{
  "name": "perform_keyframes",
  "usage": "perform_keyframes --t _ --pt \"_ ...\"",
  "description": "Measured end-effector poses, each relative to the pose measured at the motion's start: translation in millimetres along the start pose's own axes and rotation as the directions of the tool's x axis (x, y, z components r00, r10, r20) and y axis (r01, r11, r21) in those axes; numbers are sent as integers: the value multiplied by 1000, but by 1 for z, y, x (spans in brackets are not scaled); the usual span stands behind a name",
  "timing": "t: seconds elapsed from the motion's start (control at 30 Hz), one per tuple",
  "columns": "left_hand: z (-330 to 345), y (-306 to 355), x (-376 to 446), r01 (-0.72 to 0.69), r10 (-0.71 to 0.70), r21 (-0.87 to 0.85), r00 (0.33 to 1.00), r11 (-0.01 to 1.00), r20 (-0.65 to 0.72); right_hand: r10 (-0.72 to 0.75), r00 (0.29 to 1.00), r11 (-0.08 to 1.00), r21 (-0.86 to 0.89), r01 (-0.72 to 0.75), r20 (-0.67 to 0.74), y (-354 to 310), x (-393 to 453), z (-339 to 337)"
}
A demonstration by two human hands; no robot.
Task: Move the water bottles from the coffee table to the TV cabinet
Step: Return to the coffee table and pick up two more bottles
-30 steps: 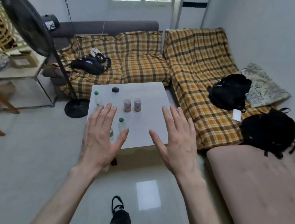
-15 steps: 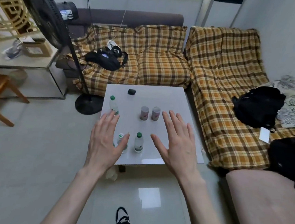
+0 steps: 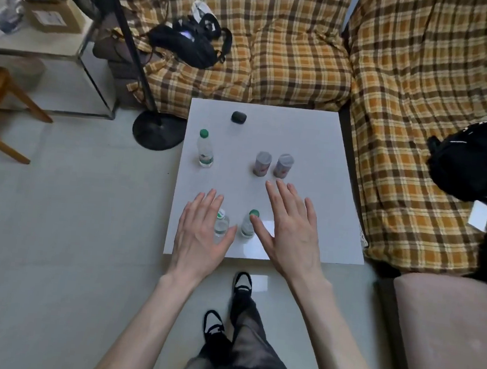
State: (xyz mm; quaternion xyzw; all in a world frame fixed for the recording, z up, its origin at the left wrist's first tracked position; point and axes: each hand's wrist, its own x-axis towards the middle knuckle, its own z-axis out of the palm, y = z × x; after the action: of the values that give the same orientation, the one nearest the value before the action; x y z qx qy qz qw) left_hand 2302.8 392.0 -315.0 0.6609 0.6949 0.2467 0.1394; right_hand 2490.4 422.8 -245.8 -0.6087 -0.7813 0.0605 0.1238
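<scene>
Nothing has been carried off yet, as far as I can see: three water bottles stand upright on the white counter, and the TV cabinet is nowhere in sight, so the whole job looks to be ahead. Two bottles sit side by side at the near edge, the near-left bottle and the near-right bottle, and a third, the far bottle, stands alone toward the far left. The left hand hovers flat with its fingers spread and straight, holding nothing; it partly covers the near-left bottle, which shows between thumb and forefinger. The right hand is likewise spread wide and empty, its thumb tip just beside the green cap of the near-right bottle; whether it touches I cannot tell. Both near bottles lie between the two hands. Two small cans stand further off, beyond the right fingertips, and a dark little case lies at the far side.
</scene>
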Motion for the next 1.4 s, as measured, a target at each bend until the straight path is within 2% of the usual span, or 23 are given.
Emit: perform_keyframes --t 0.43,0.57,0.87,1.03,1.13,1.27,1.4 --pt "87 -48 49 124 -126 25 978 992 164 -20 971 997 79 1 239 45 62 109" --pt "109 -59 64 114 -126 70 969 991 214 -22 952 996 85 -4 307 59 70 140" --pt "153 -87 93 40 -145 279 919 959 368 42 844 994 63 -89 534 78 93 202" --pt "162 -90 105 -1 -225 420 844 907 487 55 780 993 47 -108 623 75 106 218" --pt "168 -84 107 -14 -247 450 820 893 517 59 763 994 32 -105 644 76 105 223" --pt "172 -78 108 20 -281 454 809 891 517 59 786 992 51 -115 616 79 106 226" --pt "169 -72 107 88 -289 403 833 911 472 12 770 999 24 -35 638 85 108 220"
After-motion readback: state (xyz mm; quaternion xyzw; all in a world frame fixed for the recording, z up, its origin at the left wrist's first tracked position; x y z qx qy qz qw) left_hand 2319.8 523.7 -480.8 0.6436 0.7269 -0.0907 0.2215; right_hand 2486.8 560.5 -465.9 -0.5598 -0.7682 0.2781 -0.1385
